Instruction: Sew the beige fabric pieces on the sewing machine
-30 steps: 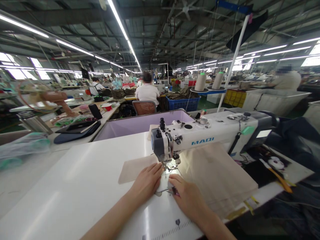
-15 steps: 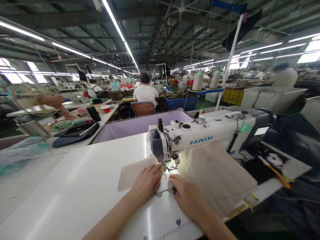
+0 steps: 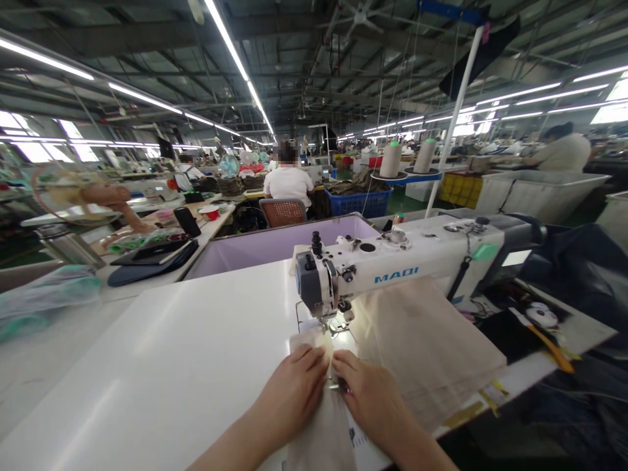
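A narrow beige fabric piece point(image 3: 321, 435) runs from the front of the sewing machine's presser foot point(image 3: 338, 324) down toward me. My left hand point(image 3: 297, 386) grips its left side with bent fingers, close to the foot. At the fabric's right edge is my right hand point(image 3: 375, 396), its thumb and fingers pinched together there. A small metal thing with a purple part shows under the right fingers, mostly hidden. The white sewing machine point(image 3: 407, 255) stands just beyond both hands. Under its arm lies a larger beige fabric panel point(image 3: 422, 333).
The white tabletop point(image 3: 186, 353) extends left, with a purple-lined bin point(image 3: 275, 245) behind it. Two thread cones point(image 3: 391, 160) stand past the machine. A black pad and an orange-handled tool point(image 3: 552, 347) lie right. A person in white point(image 3: 289, 183) sits ahead.
The narrow fabric piece has come from left of the presser foot to in front of it, between my hands. My left hand has moved slightly toward me with it; the right stays nearly in place.
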Motion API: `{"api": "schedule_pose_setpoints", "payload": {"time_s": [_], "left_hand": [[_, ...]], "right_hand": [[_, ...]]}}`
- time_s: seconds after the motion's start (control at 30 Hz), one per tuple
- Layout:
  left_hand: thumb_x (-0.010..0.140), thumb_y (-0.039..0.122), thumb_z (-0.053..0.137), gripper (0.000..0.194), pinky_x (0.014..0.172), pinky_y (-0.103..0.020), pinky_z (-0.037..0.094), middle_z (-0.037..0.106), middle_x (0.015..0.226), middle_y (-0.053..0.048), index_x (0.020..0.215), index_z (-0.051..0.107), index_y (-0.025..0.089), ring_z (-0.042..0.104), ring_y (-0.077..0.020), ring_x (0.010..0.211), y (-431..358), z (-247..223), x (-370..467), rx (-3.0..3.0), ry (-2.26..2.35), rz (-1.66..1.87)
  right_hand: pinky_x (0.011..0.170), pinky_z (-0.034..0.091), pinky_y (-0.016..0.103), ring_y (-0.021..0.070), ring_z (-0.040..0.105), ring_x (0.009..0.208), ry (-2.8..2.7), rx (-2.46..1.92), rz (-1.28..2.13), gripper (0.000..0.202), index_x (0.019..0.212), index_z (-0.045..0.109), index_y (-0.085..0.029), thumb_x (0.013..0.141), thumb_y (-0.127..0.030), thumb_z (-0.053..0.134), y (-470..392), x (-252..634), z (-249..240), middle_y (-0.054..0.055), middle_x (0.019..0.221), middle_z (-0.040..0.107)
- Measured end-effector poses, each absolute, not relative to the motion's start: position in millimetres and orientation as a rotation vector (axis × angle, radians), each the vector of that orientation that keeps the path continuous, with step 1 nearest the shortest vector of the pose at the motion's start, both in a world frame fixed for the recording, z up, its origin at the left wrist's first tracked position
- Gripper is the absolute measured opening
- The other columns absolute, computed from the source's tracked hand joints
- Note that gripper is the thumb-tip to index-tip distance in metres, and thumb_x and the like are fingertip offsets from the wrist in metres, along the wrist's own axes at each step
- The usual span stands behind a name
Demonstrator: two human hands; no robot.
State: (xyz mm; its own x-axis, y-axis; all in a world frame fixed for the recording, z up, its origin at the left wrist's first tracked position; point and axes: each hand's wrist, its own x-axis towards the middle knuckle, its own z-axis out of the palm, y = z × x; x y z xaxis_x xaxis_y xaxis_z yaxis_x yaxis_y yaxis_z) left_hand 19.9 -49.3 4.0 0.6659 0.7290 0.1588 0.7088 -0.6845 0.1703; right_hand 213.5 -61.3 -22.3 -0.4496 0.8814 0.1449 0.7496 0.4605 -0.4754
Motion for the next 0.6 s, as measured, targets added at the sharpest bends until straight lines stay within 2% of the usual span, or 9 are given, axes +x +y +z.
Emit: {"api": "schedule_pose_setpoints", "payload": {"time_s": [0.23,0.5,0.6], "left_hand": [[0.097,0.015,0.047,0.023,0.097,-0.045,0.054,0.065,0.122,-0.012,0.113,0.065,0.015,0.057,-0.0287,0.110,-39,3,19,2.782,1.199,0.325],[0.097,0.015,0.047,0.022,0.096,-0.046,0.054,0.066,0.115,-0.012,0.105,0.068,0.016,0.057,-0.0284,0.108,-8,1,16,2.806,1.266,0.374],[0.096,0.013,0.047,0.025,0.097,-0.046,0.054,0.066,0.121,-0.012,0.113,0.066,0.014,0.057,-0.0283,0.111,-6,-1,15,2.817,1.290,0.387]], "right_hand": [[0.064,0.046,0.026,0.0182,0.070,0.083,-2.401,-1.454,0.344,0.031,0.110,0.064,-0.024,0.085,-0.009,0.053,-49,213,-16,0.000,0.118,0.065],[0.062,0.042,0.024,0.0158,0.069,0.081,-2.388,-1.515,0.258,0.017,0.101,0.065,-0.025,0.092,-0.015,0.056,-22,209,-9,0.000,0.112,0.064],[0.062,0.041,0.024,0.0161,0.069,0.080,-2.375,-1.528,0.250,0.016,0.100,0.066,-0.025,0.093,-0.015,0.056,-21,207,-7,0.001,0.109,0.064]]}}
